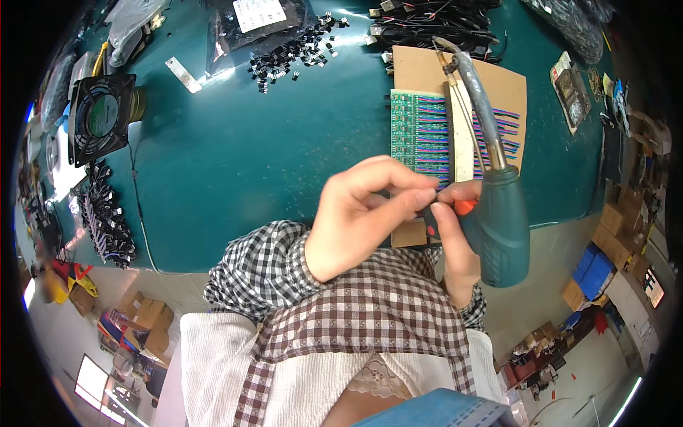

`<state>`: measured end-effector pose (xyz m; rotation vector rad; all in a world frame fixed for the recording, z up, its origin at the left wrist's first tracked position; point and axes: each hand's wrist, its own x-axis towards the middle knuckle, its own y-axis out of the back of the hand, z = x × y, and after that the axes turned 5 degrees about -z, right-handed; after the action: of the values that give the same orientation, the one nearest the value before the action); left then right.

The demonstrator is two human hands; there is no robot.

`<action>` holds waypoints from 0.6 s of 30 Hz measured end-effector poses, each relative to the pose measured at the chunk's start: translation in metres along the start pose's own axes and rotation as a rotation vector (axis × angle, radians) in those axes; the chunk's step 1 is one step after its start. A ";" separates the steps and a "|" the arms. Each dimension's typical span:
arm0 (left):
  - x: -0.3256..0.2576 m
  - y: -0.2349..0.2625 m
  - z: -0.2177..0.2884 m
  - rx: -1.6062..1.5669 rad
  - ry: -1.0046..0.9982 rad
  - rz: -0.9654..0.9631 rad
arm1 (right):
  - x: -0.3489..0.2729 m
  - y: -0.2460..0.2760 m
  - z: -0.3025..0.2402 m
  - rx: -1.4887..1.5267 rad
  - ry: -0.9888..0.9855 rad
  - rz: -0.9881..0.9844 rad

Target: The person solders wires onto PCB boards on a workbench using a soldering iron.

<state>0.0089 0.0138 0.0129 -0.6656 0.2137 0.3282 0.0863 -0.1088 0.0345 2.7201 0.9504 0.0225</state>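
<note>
A dark green soldering gun (504,228) with a long metal nozzle and a red trigger stands upright in my right hand (457,245). The right thumb crosses its handle, and the fingers behind are partly hidden. My left hand (363,217) is closed in a pinch, thumb against forefinger, right beside the right fingertips; what lies between them is too small to make out. Beyond both hands, a panel of green circuit boards (404,128) with rows of red, blue and black wires (432,141) rests on brown cardboard (420,65). A pale bar (462,135) lies across the wires.
Small black connectors (284,60) are heaped at the back beside a dark plastic bag (231,43). Bundled black cables (434,25) lie behind the cardboard. On the left are a black fan (103,117) with its cord and a pile of black parts (105,220). A metal strip (183,75) lies nearby.
</note>
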 end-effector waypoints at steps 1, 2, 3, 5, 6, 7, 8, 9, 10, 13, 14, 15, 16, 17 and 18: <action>0.000 -0.001 -0.001 0.075 -0.026 -0.012 | -0.001 0.001 0.001 -0.060 0.016 -0.007; 0.000 -0.001 -0.002 0.152 -0.051 -0.022 | -0.003 0.001 0.002 -0.118 0.032 -0.014; 0.001 -0.003 -0.001 0.047 0.000 -0.016 | -0.003 0.001 0.000 -0.118 0.032 -0.014; -0.001 -0.001 -0.001 -0.011 0.036 -0.044 | -0.004 0.000 -0.005 -0.011 -0.036 -0.002; -0.003 -0.001 0.000 -0.070 0.073 -0.076 | -0.004 0.000 -0.005 -0.010 -0.037 -0.003; -0.004 -0.002 0.006 -0.099 0.150 -0.075 | -0.005 -0.001 -0.005 0.062 -0.035 0.026; -0.003 -0.002 0.006 -0.099 0.150 -0.073 | -0.004 -0.001 -0.005 0.133 -0.033 0.054; -0.003 0.000 0.005 -0.107 0.163 -0.074 | -0.004 -0.001 -0.003 0.137 -0.035 0.049; -0.004 0.002 0.005 -0.115 0.176 -0.074 | -0.003 0.001 -0.001 0.095 -0.012 -0.024; -0.005 0.011 0.006 0.206 0.056 -0.153 | -0.002 0.005 0.004 0.046 -0.004 -0.120; -0.004 0.012 0.007 0.205 0.057 -0.152 | -0.002 0.005 0.005 0.038 -0.019 -0.142; -0.003 0.014 0.008 0.251 0.033 -0.118 | -0.002 0.002 0.000 0.039 -0.020 -0.143; -0.001 0.016 0.009 0.296 0.010 -0.086 | -0.001 -0.002 -0.008 0.099 -0.116 -0.047; 0.003 0.019 0.005 0.185 0.012 0.005 | -0.001 -0.004 -0.013 0.157 -0.213 0.052; 0.014 0.024 0.006 0.138 -0.002 0.059 | -0.003 -0.003 -0.012 0.148 -0.213 0.060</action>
<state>0.0134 0.0383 -0.0001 -0.5232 0.2518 0.3670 0.0807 -0.1059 0.0455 2.8119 0.8390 -0.3318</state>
